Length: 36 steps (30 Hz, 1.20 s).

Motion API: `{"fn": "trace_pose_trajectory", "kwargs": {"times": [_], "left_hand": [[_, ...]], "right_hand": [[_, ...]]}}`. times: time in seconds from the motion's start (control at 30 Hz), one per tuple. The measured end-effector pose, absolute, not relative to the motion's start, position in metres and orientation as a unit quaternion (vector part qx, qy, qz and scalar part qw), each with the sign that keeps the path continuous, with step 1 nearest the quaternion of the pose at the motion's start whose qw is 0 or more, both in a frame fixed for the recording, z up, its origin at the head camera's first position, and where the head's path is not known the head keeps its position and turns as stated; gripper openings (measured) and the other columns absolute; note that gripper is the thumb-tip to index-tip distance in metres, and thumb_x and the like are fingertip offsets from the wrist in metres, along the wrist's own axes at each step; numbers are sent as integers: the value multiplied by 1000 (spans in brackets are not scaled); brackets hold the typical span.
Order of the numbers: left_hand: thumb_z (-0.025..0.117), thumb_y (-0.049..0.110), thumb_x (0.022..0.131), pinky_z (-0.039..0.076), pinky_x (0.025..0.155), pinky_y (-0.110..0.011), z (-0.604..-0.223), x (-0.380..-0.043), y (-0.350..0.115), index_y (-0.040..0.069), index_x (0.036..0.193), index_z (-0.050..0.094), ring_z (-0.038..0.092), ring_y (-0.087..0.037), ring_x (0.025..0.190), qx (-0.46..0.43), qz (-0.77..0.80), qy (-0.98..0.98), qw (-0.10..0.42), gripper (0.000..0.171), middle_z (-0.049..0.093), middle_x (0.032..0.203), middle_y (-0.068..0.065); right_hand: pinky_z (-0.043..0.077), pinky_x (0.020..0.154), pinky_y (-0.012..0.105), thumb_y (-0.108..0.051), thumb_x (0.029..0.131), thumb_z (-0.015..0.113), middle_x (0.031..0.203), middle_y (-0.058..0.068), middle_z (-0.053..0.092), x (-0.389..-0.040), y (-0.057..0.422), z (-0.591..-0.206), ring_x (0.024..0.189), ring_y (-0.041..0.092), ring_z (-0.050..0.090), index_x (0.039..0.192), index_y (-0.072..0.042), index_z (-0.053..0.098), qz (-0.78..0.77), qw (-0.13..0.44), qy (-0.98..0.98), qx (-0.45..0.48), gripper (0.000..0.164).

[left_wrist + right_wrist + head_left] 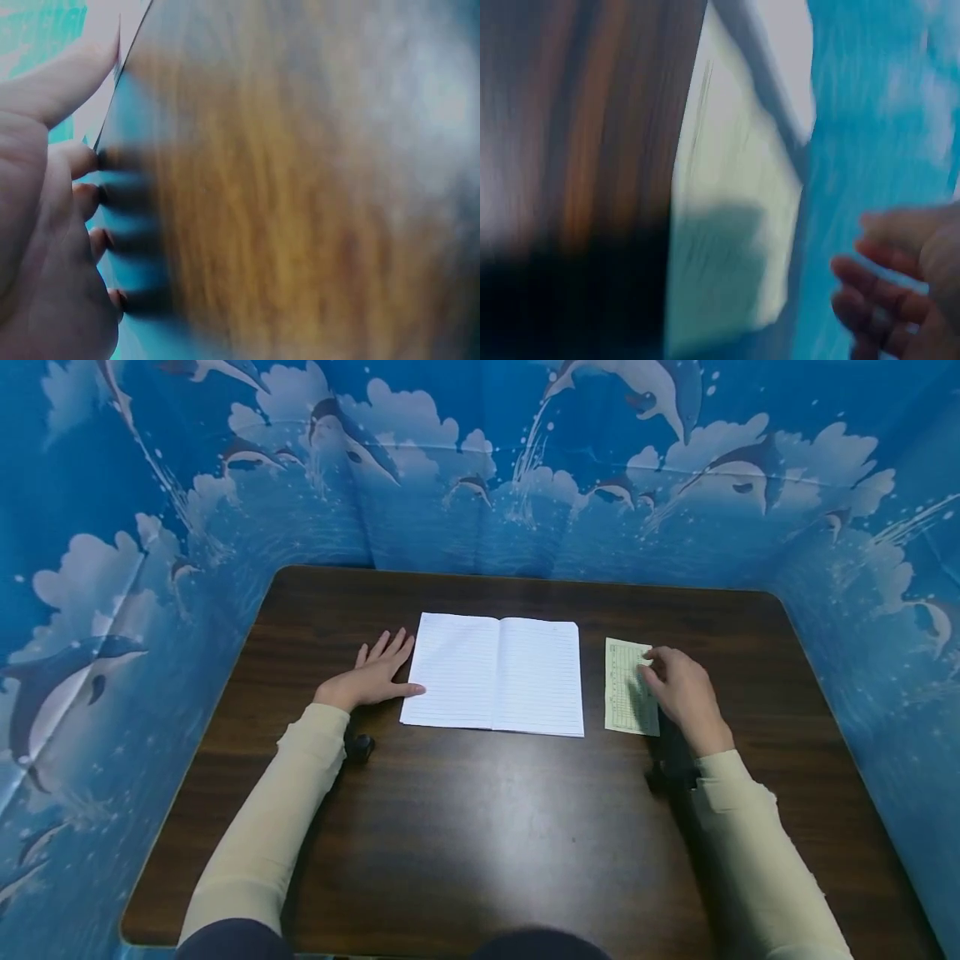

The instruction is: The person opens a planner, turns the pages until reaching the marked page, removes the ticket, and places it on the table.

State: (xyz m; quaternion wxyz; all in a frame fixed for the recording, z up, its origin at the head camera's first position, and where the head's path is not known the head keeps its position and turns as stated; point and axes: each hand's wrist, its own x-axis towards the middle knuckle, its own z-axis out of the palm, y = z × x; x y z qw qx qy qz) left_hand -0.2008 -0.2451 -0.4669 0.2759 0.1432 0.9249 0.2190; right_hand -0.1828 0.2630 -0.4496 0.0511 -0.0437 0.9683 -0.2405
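An open lined notebook [457, 672] lies flat on the dark wooden table. My left hand [375, 675] rests on the table at the notebook's left side, fingers spread and thumb on the page's lower left edge. In the left wrist view, the left hand [52, 225] shows its thumb against the page. A pale green printed slip of paper [626, 693] lies right of the notebook. Over its right edge hovers my right hand [684, 693]. The right wrist view shows that hand [900, 292] apart from the slip [727, 225], its fingers loosely bent and holding nothing.
The brown table [480, 827] has rounded corners and a bright reflection near its middle. A blue curtain [420, 527] printed with dolphins and clouds hangs behind and beside it. Dark wrist-worn devices [360, 747] sit under both forearms.
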Motion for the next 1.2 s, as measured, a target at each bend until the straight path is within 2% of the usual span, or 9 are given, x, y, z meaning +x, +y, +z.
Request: {"fn": "trace_pose_trajectory", "kwargs": {"times": [0.1, 0.2, 0.47, 0.7, 0.8, 0.87, 1.0, 1.1, 1.2], "left_hand": [[57, 71, 95, -17, 123, -69, -466, -199, -247, 13, 169, -5, -24, -37, 161, 133, 214, 926, 279, 112, -20, 175, -10], [58, 66, 98, -15, 124, -69, -468, -196, -246, 13, 168, -5, -23, -37, 161, 126, 207, 927, 285, 109, -19, 175, -11], [55, 68, 98, -16, 124, -68, -471, -196, -237, 14, 169, -3, -23, -37, 161, 137, 212, 925, 283, 106, -19, 175, -10], [51, 66, 101, -20, 123, -68, -472, -193, -237, 14, 168, -6, -27, -35, 160, 128, 231, 922, 283, 102, -23, 174, -10], [44, 63, 105, -20, 124, -66, -473, -191, -230, 9, 167, -7, -27, -34, 160, 122, 260, 917, 278, 97, -24, 174, -11], [42, 60, 106, -18, 126, -63, -472, -190, -224, 5, 167, -6, -24, -33, 161, 112, 292, 912, 266, 95, -20, 174, -13], [45, 46, 110, -2, 132, -57, -468, -188, -215, 0, 166, -6, -10, -34, 164, 97, 356, 901, 229, 89, -11, 176, -17], [43, 34, 112, 8, 133, -53, -463, -187, -208, 3, 166, -8, -1, -32, 165, 97, 374, 901, 195, 81, -7, 176, -15], [39, 29, 114, 11, 133, -50, -455, -184, -200, 9, 168, -6, 4, -27, 165, 100, 386, 903, 163, 73, -4, 177, -9]], "right_hand": [[57, 90, 57, -25, 105, 63, 129, 25, 64, -178, 231, -447, 108, 39, 66, 136, 2, 63, -195, 40, 966, -163, 41], [56, 98, 54, -33, 105, 64, 132, 24, 62, -173, 205, -456, 115, 37, 64, 143, 2, 59, -135, 49, 965, -220, 52], [52, 92, 49, -44, 107, 57, 131, 28, 58, -162, 196, -478, 104, 35, 55, 155, 6, 43, -118, 82, 973, -181, 71], [46, 78, 40, -38, 108, 57, 118, 23, 56, -164, 197, -480, 92, 27, 49, 157, 3, 42, -142, 104, 961, -213, 66], [45, 76, 38, -35, 108, 57, 115, 21, 56, -164, 200, -480, 90, 26, 48, 157, 2, 41, -148, 107, 960, -214, 64], [43, 75, 37, -35, 108, 57, 114, 21, 55, -164, 202, -479, 89, 26, 47, 158, 1, 41, -155, 109, 959, -212, 64], [40, 72, 35, -35, 107, 58, 110, 19, 55, -166, 203, -480, 86, 25, 45, 158, 1, 40, -156, 112, 959, -209, 65], [39, 71, 34, -36, 107, 59, 109, 19, 56, -167, 203, -481, 85, 24, 45, 158, 1, 40, -153, 120, 959, -207, 66], [39, 70, 34, -36, 107, 59, 108, 19, 57, -168, 203, -480, 83, 24, 45, 158, 1, 39, -154, 129, 958, -204, 67]]}}
